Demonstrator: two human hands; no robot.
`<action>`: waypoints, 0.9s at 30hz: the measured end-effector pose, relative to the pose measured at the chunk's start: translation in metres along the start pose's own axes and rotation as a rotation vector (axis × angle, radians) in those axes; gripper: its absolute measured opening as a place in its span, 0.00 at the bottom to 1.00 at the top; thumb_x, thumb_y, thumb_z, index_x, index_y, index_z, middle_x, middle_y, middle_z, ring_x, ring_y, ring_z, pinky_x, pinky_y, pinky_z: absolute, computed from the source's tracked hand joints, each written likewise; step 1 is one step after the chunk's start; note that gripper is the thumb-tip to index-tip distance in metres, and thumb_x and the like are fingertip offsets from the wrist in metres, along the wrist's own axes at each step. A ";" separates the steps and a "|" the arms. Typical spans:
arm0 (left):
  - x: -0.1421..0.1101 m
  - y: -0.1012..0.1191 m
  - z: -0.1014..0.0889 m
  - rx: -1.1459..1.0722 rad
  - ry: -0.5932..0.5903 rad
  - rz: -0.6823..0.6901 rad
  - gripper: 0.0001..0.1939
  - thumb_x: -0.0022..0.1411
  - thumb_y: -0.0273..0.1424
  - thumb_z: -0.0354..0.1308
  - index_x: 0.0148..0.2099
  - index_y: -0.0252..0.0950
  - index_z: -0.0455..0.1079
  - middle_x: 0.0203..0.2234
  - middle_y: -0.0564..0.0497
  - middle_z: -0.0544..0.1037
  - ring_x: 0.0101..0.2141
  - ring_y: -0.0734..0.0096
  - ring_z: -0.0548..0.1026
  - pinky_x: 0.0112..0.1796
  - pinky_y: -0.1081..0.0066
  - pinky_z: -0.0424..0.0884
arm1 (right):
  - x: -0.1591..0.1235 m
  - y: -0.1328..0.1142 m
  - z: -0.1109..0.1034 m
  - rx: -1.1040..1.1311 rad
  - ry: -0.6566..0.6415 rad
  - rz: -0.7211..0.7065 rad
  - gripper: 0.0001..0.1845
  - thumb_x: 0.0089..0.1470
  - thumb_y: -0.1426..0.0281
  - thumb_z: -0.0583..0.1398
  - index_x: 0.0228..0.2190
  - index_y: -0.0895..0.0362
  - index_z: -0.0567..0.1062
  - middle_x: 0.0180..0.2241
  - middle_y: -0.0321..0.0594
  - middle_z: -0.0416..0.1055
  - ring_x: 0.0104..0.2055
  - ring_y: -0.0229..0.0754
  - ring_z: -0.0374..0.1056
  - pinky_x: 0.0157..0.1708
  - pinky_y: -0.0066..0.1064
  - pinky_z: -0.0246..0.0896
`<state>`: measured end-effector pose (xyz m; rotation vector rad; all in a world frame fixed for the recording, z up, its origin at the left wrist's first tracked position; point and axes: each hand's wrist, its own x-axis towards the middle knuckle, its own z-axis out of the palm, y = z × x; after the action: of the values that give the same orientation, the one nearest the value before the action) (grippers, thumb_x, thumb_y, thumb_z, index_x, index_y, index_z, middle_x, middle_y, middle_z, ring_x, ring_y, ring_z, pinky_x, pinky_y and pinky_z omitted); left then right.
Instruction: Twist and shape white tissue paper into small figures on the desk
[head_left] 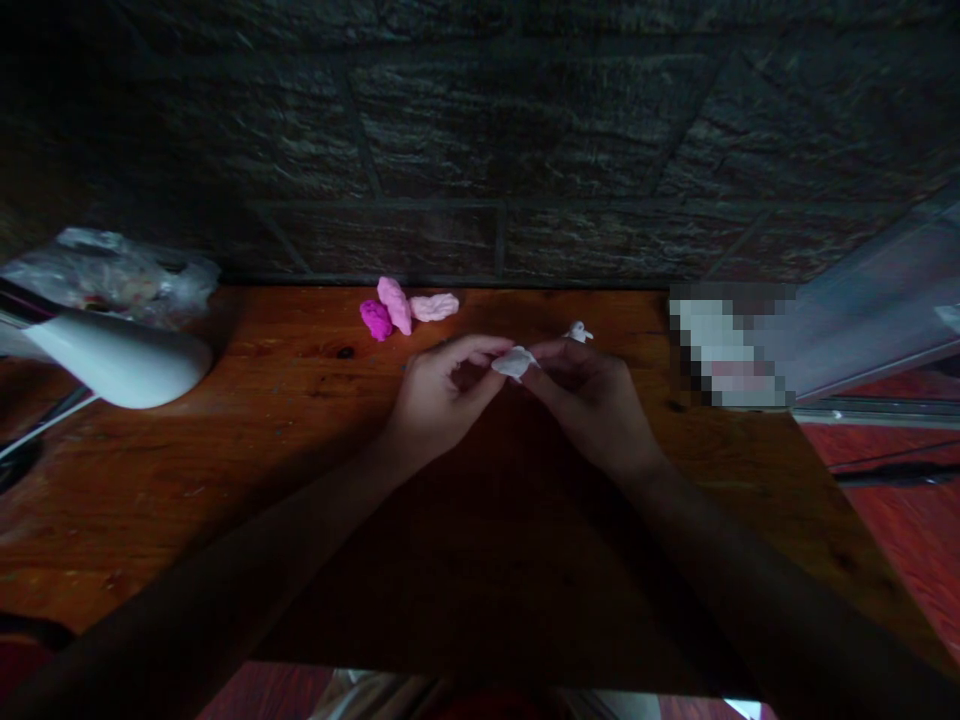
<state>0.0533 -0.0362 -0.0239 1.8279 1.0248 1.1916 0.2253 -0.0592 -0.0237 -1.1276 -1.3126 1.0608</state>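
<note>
Between my two hands, above the wooden table (315, 420), is a small flattened piece of white modelling clay (514, 363). The thumb and fingers of my left hand (446, 395) pinch its left side. My right hand (596, 400) grips the opposite edge, also between thumb and fingers. Just beyond my right hand lies a smaller white bit of clay (578, 331). Past my left hand, toward the wall, rest a magenta lump (376, 319), a pink lump (395, 305) and a pale pink lump (436, 307), close together.
A white rounded lamp-like object (142, 360) stands at the left, with a crumpled clear plastic bag (120, 275) behind it. A dark brick-patterned wall (450, 130) borders the table's far edge. At the right are a blurred-out pale item (731, 350) and a grey panel (862, 310).
</note>
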 end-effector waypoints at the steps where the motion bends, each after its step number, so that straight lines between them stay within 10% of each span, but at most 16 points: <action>1: -0.001 0.001 0.000 0.038 0.017 0.024 0.10 0.62 0.29 0.64 0.47 0.35 0.78 0.35 0.48 0.84 0.32 0.72 0.80 0.31 0.75 0.75 | 0.000 -0.001 0.001 0.006 -0.001 -0.002 0.11 0.51 0.63 0.70 0.35 0.55 0.79 0.37 0.41 0.83 0.39 0.42 0.79 0.43 0.35 0.74; 27: 0.005 -0.001 -0.007 0.002 -0.049 0.033 0.06 0.59 0.30 0.66 0.39 0.33 0.78 0.31 0.48 0.84 0.30 0.71 0.80 0.31 0.74 0.76 | 0.001 -0.013 -0.013 -0.375 -0.077 -0.216 0.07 0.56 0.67 0.66 0.36 0.57 0.82 0.35 0.41 0.83 0.35 0.42 0.78 0.38 0.33 0.72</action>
<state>0.0483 -0.0305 -0.0205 1.8732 0.9714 1.1597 0.2377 -0.0607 -0.0103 -1.1923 -1.7019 0.7222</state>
